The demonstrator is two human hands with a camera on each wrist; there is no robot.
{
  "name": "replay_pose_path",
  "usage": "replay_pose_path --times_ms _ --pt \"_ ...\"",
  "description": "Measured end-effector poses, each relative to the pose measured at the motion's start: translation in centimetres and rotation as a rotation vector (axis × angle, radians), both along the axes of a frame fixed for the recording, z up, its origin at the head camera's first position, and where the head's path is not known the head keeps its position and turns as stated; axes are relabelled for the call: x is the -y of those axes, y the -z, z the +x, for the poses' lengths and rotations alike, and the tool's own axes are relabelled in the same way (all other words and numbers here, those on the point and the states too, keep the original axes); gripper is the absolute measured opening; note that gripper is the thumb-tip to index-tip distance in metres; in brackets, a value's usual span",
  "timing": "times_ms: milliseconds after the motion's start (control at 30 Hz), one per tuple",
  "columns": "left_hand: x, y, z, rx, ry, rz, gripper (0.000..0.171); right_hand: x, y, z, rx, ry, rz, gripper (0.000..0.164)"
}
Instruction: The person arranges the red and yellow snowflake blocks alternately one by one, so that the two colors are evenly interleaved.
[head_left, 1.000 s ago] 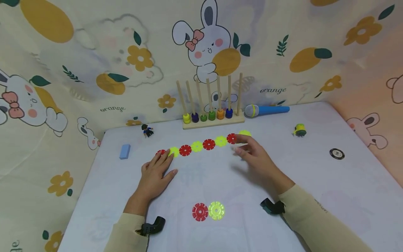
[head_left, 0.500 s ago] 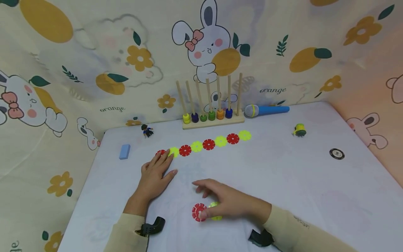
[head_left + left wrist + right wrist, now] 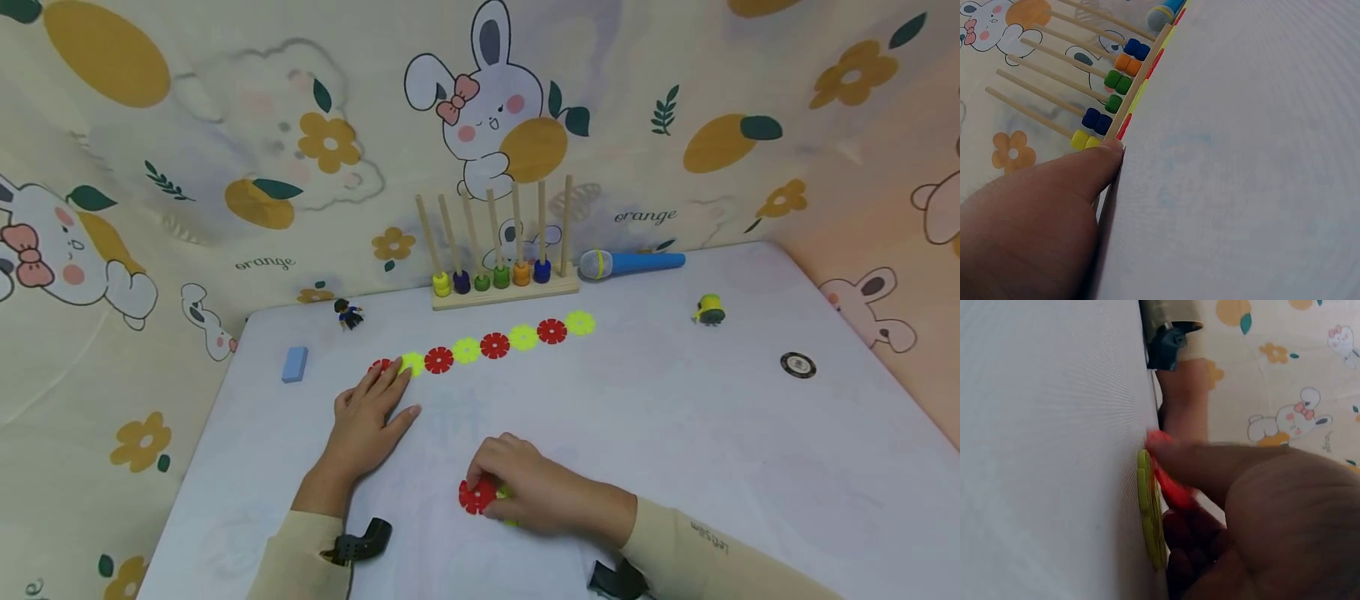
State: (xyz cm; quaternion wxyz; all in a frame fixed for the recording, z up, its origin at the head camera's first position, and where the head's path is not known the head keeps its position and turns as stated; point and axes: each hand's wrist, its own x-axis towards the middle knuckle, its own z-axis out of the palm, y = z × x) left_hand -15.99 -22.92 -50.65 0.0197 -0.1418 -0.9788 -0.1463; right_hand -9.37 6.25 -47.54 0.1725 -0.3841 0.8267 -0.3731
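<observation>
My left hand (image 3: 367, 429) lies flat on the table, fingers straight. Its fingertips rest on the left end of a row of flower-shaped plastic discs, partly covering a red disc (image 3: 380, 364) and a yellow-green disc (image 3: 412, 363). The row alternates these colours and slants up to the right. Near the front, my right hand (image 3: 536, 492) pinches a loose red disc (image 3: 474, 501) between thumb and fingers. In the right wrist view, this red disc (image 3: 1175, 490) is tilted beside a yellow-green disc (image 3: 1146, 500), which the head view shows mostly hidden under the hand.
Behind the row stands a wooden peg rack (image 3: 506, 297) with coloured beads, with a blue toy microphone (image 3: 637, 264) to its right. A small figure (image 3: 348, 314) and a blue block (image 3: 295, 364) lie left; a yellow-green toy (image 3: 709, 309) and black round chip (image 3: 798, 365) lie right.
My right hand has left the right end of the row, come down to the loose pair in front and taken hold of the red disc. My left hand stays in place.
</observation>
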Motion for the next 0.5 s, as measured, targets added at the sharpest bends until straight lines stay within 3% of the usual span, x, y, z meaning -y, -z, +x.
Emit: replay_pose_path --times_ms 233,500 --pt "0.1 0.1 0.0 0.003 -0.001 -0.001 0.071 -0.2 -0.3 -0.6 0.170 0.129 -0.156 0.027" --pt "0.0 0.0 0.0 -0.008 0.001 -0.005 0.070 -3.0 -1.0 -3.1 0.208 0.319 -0.192 0.021"
